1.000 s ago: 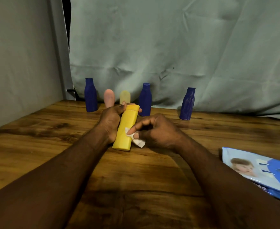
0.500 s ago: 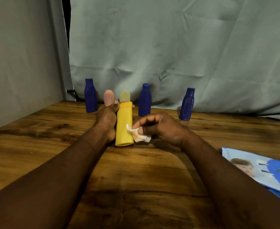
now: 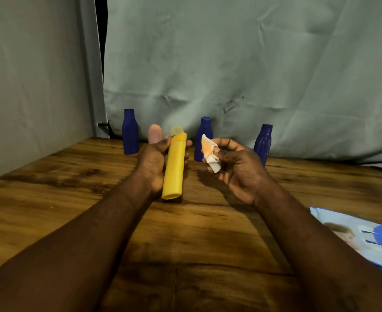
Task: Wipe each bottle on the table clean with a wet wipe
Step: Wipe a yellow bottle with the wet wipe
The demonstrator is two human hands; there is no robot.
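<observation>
My left hand point(image 3: 152, 165) grips a yellow bottle point(image 3: 174, 169), lifted off the table and tilted, its flat end toward me. My right hand point(image 3: 237, 170) is a little to its right, apart from it, pinching a crumpled white wet wipe point(image 3: 210, 152) with an orange stain, held palm up. Along the back stand three dark blue bottles: left point(image 3: 130, 134), middle point(image 3: 204, 137), right point(image 3: 263, 143). A pink bottle point(image 3: 155, 134) and a pale yellow bottle point(image 3: 176, 131) stand behind my left hand, partly hidden.
A blue and white wet wipe pack point(image 3: 363, 239) lies at the right edge of the wooden table point(image 3: 196, 244). A grey cloth backdrop point(image 3: 230, 75) hangs behind the bottles, and a grey wall closes the left side.
My left hand has raised the yellow bottle off the table. My right hand has drawn the wipe away from it, up and to the right, and turned it palm up.
</observation>
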